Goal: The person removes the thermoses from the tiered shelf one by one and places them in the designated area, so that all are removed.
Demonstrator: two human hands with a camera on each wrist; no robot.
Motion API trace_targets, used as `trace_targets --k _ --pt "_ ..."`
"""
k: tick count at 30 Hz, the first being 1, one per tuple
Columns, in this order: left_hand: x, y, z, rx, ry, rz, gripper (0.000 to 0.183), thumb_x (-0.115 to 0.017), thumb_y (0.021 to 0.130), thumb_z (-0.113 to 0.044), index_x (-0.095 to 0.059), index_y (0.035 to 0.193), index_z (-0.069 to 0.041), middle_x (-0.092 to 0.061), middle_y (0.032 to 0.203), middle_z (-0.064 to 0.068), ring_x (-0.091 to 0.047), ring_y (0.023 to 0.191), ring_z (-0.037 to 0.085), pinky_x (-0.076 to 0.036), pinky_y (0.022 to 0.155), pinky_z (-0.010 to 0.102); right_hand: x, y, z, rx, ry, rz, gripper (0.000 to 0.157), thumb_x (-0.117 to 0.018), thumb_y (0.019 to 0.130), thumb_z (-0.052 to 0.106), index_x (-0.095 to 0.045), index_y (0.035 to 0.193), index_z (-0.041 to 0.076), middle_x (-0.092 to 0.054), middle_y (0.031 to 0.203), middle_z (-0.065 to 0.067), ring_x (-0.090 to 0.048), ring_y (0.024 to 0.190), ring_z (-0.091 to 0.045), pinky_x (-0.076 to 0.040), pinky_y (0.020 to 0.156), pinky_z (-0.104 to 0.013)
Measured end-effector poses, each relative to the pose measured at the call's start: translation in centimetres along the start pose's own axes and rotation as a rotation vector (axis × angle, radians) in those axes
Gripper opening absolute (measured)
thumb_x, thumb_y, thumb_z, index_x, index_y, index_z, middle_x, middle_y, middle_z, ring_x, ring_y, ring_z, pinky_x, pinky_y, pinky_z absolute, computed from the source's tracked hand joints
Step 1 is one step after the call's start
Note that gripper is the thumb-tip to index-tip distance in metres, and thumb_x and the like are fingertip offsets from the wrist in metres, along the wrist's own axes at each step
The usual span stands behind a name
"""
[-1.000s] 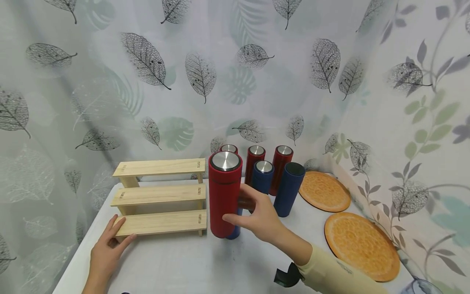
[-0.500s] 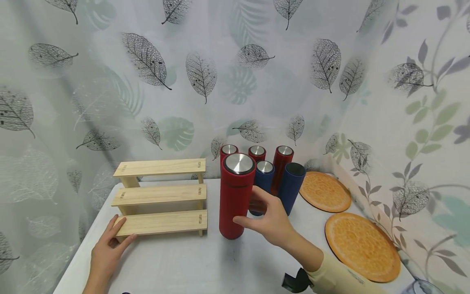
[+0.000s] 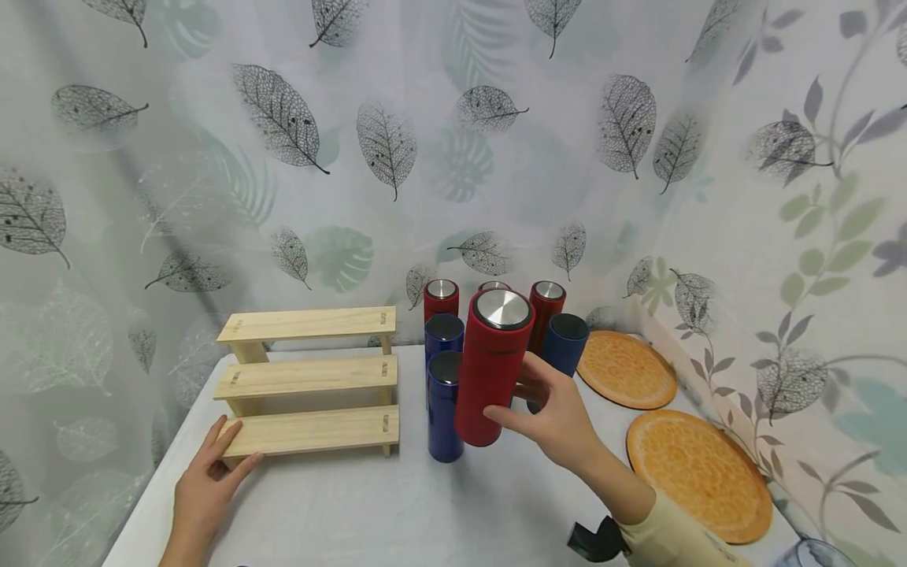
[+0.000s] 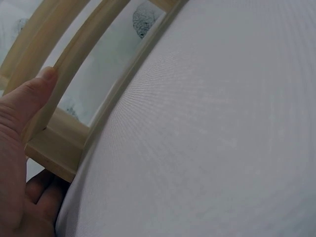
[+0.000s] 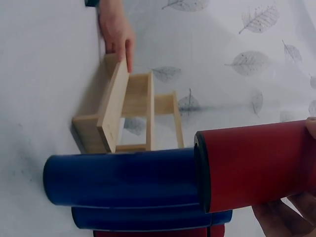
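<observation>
My right hand (image 3: 560, 417) holds a red thermos (image 3: 494, 378) by its side, raised and tilted, silver lid up. Its black base end and red body (image 5: 261, 165) show in the right wrist view. Just left of it stands a dark blue thermos (image 3: 445, 417), with another blue thermos (image 3: 444, 331) behind. My left hand (image 3: 201, 492) grips the left end of a three-step wooden shelf (image 3: 312, 431). In the left wrist view the thumb (image 4: 37, 94) lies along a board, the fingers curled by the end piece.
Red thermoses (image 3: 441, 298) stand at the back, one mostly hidden behind the held one. A blue thermos (image 3: 567, 342) stands farther right. Two round, orange-brown mats (image 3: 697, 476) lie along the right side of the white-covered table (image 3: 333, 512). A leaf-patterned curtain (image 3: 397, 220) hangs behind.
My right hand has carried the red thermos rightward, and it now tilts. The two blue thermoses at left have come into sight, while the silver-lidded blue one is covered. My left hand stays put.
</observation>
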State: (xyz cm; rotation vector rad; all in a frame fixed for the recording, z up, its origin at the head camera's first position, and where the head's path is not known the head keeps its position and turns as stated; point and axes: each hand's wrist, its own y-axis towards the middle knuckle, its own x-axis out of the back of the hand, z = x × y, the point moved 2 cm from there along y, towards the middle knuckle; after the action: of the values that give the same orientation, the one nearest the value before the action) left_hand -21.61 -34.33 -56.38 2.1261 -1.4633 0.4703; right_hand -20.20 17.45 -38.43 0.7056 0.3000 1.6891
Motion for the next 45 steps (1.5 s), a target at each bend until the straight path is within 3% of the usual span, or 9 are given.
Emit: trace_targets --k 14,22,34,45 --pt "-0.1 0.2 0.0 -0.026 -0.005 0.016 0.079 -0.085 0.098 -0.03 -0.048 0.163 -0.006 -0.024 0.178 0.013 -0.032 0.156 0.045 -0.025 0.101 -0.004 2.0 -1.0 -1.6 -0.094 -0.085 -0.095 0.062 -0.091 0.088 0.007 -0.066 0.145 0.016 -0.075 0.128 0.004 -0.074 0.113 -0.024 -0.063 0.095 -0.036" --pt "-0.1 0.4 0.1 -0.013 0.015 0.013 0.078 -0.085 0.098 -0.032 -0.049 0.163 -0.007 -0.024 0.178 0.012 -0.032 0.157 0.044 -0.024 0.1 -0.005 2.7 -1.7 -2.9 -0.102 -0.109 -0.133 0.06 -0.09 0.088 0.004 -0.068 0.142 0.014 -0.076 0.125 0.0 -0.074 0.11 -0.022 -0.063 0.094 -0.033" --pt "0.2 0.0 0.2 -0.036 -0.004 0.021 0.079 -0.086 0.097 -0.031 -0.049 0.163 -0.005 -0.025 0.177 0.012 -0.032 0.157 0.044 -0.026 0.099 -0.006 3.0 -2.8 -4.7 -0.146 -0.1 -0.159 0.062 -0.09 0.089 0.004 -0.065 0.146 0.011 -0.074 0.131 -0.006 -0.074 0.113 -0.022 -0.061 0.096 -0.03" --pt "0.2 0.0 0.2 -0.041 -0.002 0.009 0.078 -0.086 0.098 -0.03 -0.05 0.162 -0.005 -0.026 0.177 0.013 -0.032 0.156 0.044 -0.026 0.099 -0.005 2.8 -3.9 -6.9 -0.258 -0.115 -0.175 0.065 -0.092 0.09 0.013 -0.062 0.148 0.012 -0.073 0.133 -0.005 -0.073 0.117 -0.024 -0.06 0.098 -0.029"
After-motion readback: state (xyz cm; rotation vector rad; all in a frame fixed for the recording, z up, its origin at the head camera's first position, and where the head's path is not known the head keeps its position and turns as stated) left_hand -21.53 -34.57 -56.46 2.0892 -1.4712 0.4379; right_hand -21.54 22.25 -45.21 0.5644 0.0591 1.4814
